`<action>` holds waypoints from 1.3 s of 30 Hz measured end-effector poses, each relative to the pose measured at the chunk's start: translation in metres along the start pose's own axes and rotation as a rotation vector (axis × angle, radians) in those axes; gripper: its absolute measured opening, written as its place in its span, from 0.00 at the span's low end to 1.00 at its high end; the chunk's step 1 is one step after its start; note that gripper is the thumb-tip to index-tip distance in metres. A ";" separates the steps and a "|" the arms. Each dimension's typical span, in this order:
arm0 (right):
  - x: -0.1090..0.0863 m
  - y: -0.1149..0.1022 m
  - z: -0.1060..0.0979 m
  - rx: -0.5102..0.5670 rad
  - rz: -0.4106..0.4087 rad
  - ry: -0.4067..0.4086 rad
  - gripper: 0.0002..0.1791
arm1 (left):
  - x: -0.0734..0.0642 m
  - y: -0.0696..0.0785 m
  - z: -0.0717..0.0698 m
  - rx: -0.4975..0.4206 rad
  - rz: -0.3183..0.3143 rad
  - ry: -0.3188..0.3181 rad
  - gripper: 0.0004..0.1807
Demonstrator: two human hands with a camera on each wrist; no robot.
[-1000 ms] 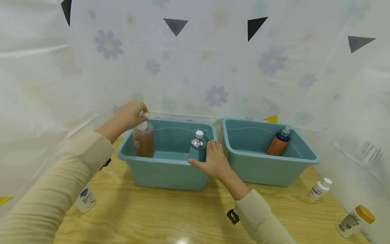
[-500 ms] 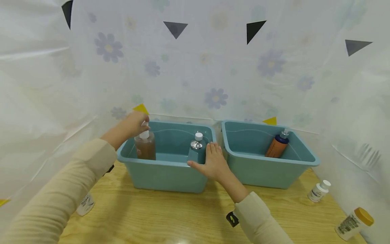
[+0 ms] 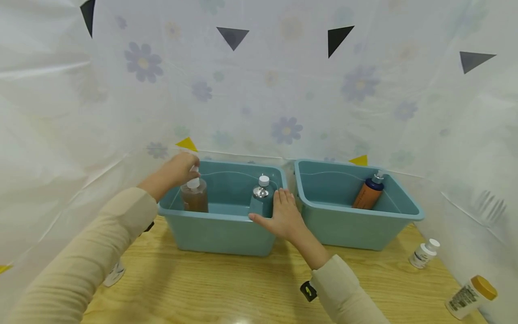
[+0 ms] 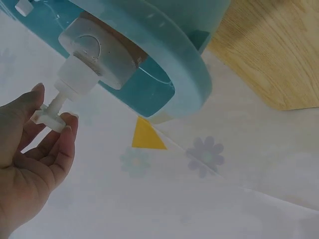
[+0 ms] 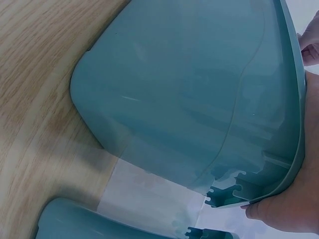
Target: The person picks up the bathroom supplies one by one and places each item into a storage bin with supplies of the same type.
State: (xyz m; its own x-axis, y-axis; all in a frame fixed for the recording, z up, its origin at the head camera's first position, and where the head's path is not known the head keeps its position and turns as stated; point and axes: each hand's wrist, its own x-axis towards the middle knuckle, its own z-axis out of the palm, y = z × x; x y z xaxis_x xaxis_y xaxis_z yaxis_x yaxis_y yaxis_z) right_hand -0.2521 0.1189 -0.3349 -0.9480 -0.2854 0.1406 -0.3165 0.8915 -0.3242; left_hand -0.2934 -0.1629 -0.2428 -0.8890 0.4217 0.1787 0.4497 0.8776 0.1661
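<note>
In the head view my left hand pinches the white pump top of a clear pump bottle with brownish liquid. This bottle stands within the left end of a blue-green plastic tub; its base is hidden behind the tub's front wall. From the left wrist view, thumb and fingertips sit around the pump head. My right hand rests on the tub's right front corner, fingers extended along the rim. Beside it, inside the tub, stands a bottle with a silver shoulder and white cap.
A second blue-green tub stands at the right, holding an orange pump bottle. On the wooden table are a small white bottle, an orange-capped bottle and, partly behind my left sleeve, another white bottle.
My left hand has gone lower and slightly right, taking the pump bottle deeper into the left tub. The right hand stays on the rim.
</note>
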 end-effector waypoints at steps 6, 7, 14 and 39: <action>0.000 -0.001 0.000 0.005 -0.001 -0.008 0.56 | 0.000 0.000 0.005 0.024 0.000 -0.009 0.14; 0.000 -0.001 0.000 0.004 0.001 -0.008 0.56 | 0.000 0.000 0.006 0.024 -0.002 -0.010 0.14; -0.002 -0.001 -0.001 0.000 0.009 -0.001 0.56 | 0.001 0.000 0.009 0.002 0.007 -0.026 0.15; -0.003 -0.002 -0.001 -0.012 0.000 -0.006 0.56 | 0.002 0.005 0.016 0.026 -0.013 -0.133 0.15</action>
State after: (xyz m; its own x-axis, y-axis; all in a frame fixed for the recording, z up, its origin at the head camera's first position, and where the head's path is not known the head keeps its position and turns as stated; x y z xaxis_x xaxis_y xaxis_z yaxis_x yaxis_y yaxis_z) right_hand -0.2489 0.1183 -0.3337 -0.9483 -0.2875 0.1345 -0.3159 0.8958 -0.3127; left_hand -0.2942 -0.1545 -0.2573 -0.8993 0.4349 0.0456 0.4368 0.8883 0.1417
